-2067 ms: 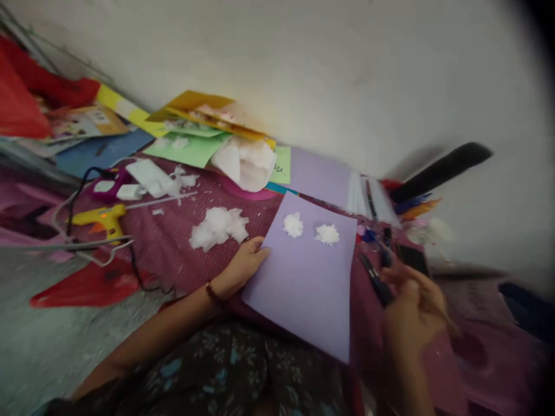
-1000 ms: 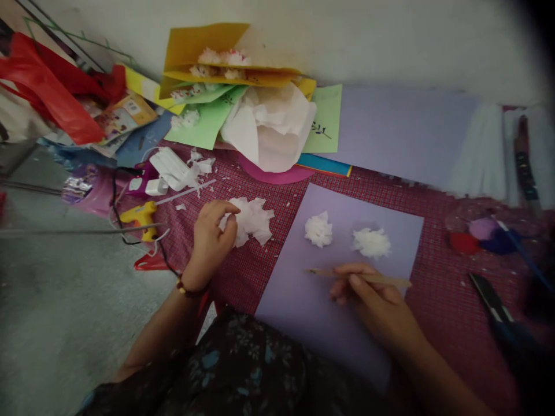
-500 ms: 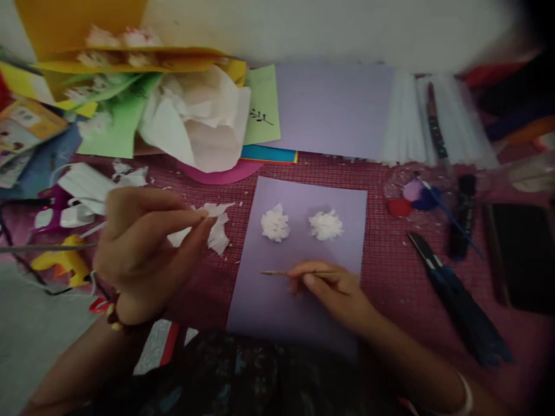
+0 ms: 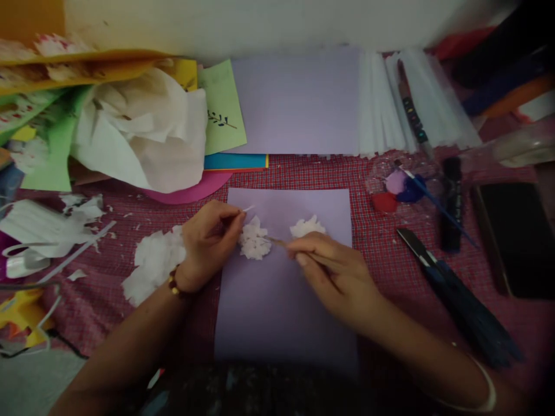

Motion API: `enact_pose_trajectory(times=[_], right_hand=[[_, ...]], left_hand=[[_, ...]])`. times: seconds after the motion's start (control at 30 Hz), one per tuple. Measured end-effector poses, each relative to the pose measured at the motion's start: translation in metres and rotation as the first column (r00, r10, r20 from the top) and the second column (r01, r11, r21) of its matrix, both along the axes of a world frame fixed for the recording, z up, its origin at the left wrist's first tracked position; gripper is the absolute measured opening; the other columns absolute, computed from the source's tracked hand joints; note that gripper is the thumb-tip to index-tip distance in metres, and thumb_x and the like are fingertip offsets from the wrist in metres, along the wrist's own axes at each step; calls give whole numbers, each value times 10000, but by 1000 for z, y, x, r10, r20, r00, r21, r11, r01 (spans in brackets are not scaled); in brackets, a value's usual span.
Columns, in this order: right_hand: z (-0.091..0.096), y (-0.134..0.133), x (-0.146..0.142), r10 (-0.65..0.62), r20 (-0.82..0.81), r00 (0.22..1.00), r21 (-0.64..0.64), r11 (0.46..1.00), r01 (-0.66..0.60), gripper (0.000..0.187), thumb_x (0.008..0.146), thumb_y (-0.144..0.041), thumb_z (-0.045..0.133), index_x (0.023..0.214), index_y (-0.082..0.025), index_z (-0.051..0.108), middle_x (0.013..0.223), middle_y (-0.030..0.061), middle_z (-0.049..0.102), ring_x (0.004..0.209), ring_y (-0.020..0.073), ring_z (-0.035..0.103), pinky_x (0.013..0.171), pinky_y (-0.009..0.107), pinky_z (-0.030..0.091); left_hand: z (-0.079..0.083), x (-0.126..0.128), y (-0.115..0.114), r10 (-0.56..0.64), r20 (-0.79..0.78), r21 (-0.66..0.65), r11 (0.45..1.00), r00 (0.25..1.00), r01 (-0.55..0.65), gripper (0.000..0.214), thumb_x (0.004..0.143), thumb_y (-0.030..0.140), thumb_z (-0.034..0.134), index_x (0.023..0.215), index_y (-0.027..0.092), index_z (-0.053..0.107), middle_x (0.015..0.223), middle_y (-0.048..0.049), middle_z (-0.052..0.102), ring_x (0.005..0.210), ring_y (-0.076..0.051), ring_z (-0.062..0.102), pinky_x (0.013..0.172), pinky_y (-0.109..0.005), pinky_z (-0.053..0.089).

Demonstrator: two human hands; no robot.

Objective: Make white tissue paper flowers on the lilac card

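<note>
On the table lies a purple sheet of paper (image 4: 277,312) with two crumpled white paper flowers, a left one (image 4: 255,241) and a right one (image 4: 307,225). My left hand (image 4: 212,240) pinches a small white paper scrap (image 4: 248,208) just above the left flower. In the fingers of my right hand (image 4: 332,271) is a thin paintbrush (image 4: 280,244), its tip at the right side of the left flower. My right hand partly covers the right flower. Torn white tissue paper (image 4: 151,263) lies beside my left wrist.
At right are a palette with red, purple and blue paint (image 4: 394,188), a brush (image 4: 437,202), a black marker (image 4: 451,202), a dark-handled blade (image 4: 459,294) and a phone (image 4: 515,237). Glue sticks (image 4: 381,104) lie behind. A yellow glue gun (image 4: 21,318) sits far left.
My left hand has come right, from over the torn tissue to the left flower. My right hand has brought the paintbrush tip up to that flower. The view has shifted right.
</note>
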State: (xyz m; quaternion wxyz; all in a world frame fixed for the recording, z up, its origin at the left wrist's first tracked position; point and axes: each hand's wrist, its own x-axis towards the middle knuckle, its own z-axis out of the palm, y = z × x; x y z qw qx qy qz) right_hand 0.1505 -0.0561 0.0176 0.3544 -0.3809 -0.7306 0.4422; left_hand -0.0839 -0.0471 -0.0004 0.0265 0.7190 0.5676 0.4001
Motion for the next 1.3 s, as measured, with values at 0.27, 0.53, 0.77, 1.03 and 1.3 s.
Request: enact_pose_trajectory(times=[0.27,0.53,0.77,1.03,1.3], right_hand=[[-5,-1,2,229,106,968,131,961,-242,248,980,-175,462,1158,-215,631,975,62,708,831,157,672,679,279,540],[-1,-5,7,90,2,996,69,994,-90,316,948,-124,477,1197,-269,608,944,34,693,775,141,654,644,275,544],[-1,1,2,57,-61,997,-44,997,-59,257,946,-113,484,1099,-254,634,835,3,680,742,123,649,676,260,551],[-9,-2,3,176,14,984,122,977,-177,204,973,-144,482,1105,-178,633,934,59,702,811,130,657,682,249,535],[-8,-5,5,175,48,983,177,968,-180,206,977,-136,470,1111,-155,627,928,67,693,791,135,645,653,251,532]], left_hand=[[5,-5,-1,-84,20,-73,994,996,85,115,800,112,683,812,217,638,733,11,651,661,-123,615,596,-261,504],[11,-4,-5,-102,-53,-85,992,993,98,116,790,123,709,831,222,666,757,-5,677,676,-136,642,581,-255,528],[8,-5,-3,-205,-47,-100,975,978,200,148,802,95,704,883,212,661,796,-8,679,715,-123,647,615,-241,539],[9,-3,-2,-237,-20,-128,964,971,232,126,823,114,694,889,214,657,794,-14,673,713,-146,656,621,-273,562],[10,-3,-2,-252,-22,-115,962,967,248,151,798,83,702,890,193,657,805,-25,679,710,-141,653,605,-267,557]])
